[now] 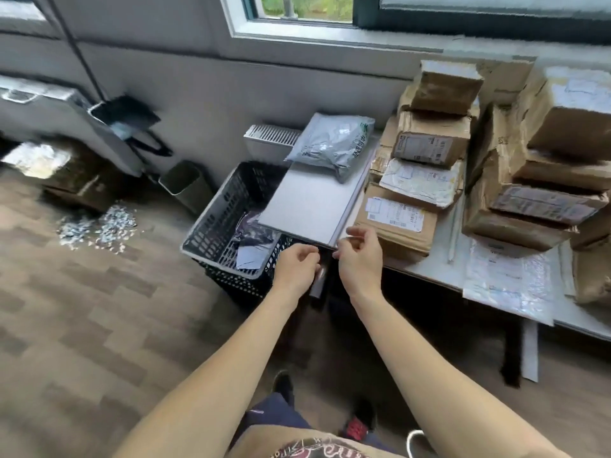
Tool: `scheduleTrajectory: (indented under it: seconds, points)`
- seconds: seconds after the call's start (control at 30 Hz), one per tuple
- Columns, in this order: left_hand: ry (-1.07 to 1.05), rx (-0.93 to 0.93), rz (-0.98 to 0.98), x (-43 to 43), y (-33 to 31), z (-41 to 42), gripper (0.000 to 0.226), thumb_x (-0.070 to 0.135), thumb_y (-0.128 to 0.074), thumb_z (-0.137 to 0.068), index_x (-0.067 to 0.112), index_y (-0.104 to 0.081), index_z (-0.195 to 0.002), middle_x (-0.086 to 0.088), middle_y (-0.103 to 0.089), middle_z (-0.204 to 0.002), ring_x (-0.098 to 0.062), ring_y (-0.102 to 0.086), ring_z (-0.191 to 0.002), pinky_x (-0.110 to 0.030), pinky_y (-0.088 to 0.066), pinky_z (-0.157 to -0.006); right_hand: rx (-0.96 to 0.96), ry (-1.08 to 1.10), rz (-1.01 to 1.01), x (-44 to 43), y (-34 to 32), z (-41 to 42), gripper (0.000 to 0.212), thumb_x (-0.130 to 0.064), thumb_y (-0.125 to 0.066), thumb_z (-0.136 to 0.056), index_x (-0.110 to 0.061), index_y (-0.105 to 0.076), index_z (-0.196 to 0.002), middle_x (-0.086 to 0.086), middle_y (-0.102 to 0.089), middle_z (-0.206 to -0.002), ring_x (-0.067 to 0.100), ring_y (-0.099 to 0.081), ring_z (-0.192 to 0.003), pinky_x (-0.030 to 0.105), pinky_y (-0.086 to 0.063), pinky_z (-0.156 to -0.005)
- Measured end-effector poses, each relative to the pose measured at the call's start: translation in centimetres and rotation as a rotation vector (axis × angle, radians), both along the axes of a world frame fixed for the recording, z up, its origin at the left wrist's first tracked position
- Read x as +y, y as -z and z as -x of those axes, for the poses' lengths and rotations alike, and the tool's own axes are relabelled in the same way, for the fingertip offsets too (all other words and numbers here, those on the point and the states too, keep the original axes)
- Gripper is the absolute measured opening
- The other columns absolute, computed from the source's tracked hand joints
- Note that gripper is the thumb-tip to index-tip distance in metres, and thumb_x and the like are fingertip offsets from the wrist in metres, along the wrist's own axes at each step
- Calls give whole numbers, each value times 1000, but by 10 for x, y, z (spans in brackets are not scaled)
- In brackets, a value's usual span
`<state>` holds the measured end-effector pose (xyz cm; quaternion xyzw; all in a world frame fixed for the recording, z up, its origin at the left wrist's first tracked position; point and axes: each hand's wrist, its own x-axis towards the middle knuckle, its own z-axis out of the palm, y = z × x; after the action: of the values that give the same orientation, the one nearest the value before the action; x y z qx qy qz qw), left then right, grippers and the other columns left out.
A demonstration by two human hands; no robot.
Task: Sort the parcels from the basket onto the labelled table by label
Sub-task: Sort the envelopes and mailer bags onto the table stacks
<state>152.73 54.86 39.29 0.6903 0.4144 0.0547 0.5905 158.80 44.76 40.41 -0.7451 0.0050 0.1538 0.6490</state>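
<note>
A black slatted basket (211, 226) stands on the floor at the table's left end, with a dark glossy parcel (254, 239) inside. A flat grey parcel (307, 200) lies on the white table (429, 269) and overhangs the basket. A grey poly mailer (334, 143) rests on its far end. My left hand (297, 266) and my right hand (360, 256) hover at the flat parcel's near corner. Their fingers are loosely curled, and no firm grip shows. Brown cardboard parcels (400, 223) with white labels are stacked to the right.
Taller stacks of cardboard boxes (542, 193) fill the table's right part, with a clear bubble mailer (506, 285) at the front edge. A small bin (185, 186), a radiator (271, 137) and scattered shiny scraps (99, 226) lie on the floor to the left.
</note>
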Motion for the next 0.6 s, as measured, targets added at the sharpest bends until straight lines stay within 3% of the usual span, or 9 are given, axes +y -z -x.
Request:
scheduleTrajectory:
  seconds: [0.17, 0.33, 0.53, 0.6]
  points:
    - [-92, 18, 35, 59, 19, 47, 13, 9, -59, -98, 15, -69, -104, -5, -71, -98, -13, -69, -82, -29, -54, -76, 37, -28, 53, 43, 15, 37, 16, -6, -57, -94, -17, -59, -106, 9, -69, -93, 16, -68, -74, 23, -49, -70]
    - [-139, 20, 92, 141, 41, 93, 13, 8, -59, -99, 12, -70, -105, -3, -70, -95, -12, -68, -80, -28, -50, -72, 40, -24, 150, 105, 29, 71, 18, -6, -56, -95, -17, -61, -108, 3, -66, -91, 7, -65, -66, 15, -45, -65]
    - [-172, 27, 124, 251, 54, 137, 14, 9, -60, -97, 8, -72, -104, -1, -70, -84, -19, -67, -83, -35, -53, -80, 79, -3, 254, 192, 50, 120, 18, -6, -57, -95, -19, -61, -107, 9, -69, -97, 5, -66, -64, 26, -51, -68]
    - [-172, 27, 132, 279, 53, 145, 13, 9, -60, -97, 14, -71, -96, -1, -70, -83, -20, -67, -84, -35, -53, -81, 90, -10, 251, 218, 56, 131, 18, -7, -58, -95, -22, -62, -104, 7, -69, -94, 8, -68, -67, 37, -59, -76]
